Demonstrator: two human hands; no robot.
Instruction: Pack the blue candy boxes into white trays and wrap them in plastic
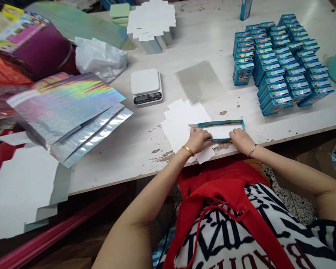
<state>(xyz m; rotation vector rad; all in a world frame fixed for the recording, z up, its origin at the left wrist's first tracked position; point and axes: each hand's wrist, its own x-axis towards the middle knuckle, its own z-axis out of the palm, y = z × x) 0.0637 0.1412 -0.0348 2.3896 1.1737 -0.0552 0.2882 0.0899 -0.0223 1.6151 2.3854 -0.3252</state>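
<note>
Head view: one open box (224, 131) lies near the table's (112, 157) front edge, the left hand (198, 141) pinching its near wall, the right hand (241, 141) gripping its near right corner. From it, one scale (146, 84) sits at ten o'clock, one clear sheet (200, 80) at eleven, dozens of blue boxes (280, 67) between one and two.

Clearest read: "CARAMELO MACIZO" on the front face of the nearest upright blue box (243, 74) in the left column of the batch — smaller print above it too fine to make out. Shirt (257, 239) has big dark lettering, a dark-red "B" legible, the rest broken up by folds and the red apron (212, 194). Scale (147, 87) has a display and marked panel — digits and markings unreadable.
</note>
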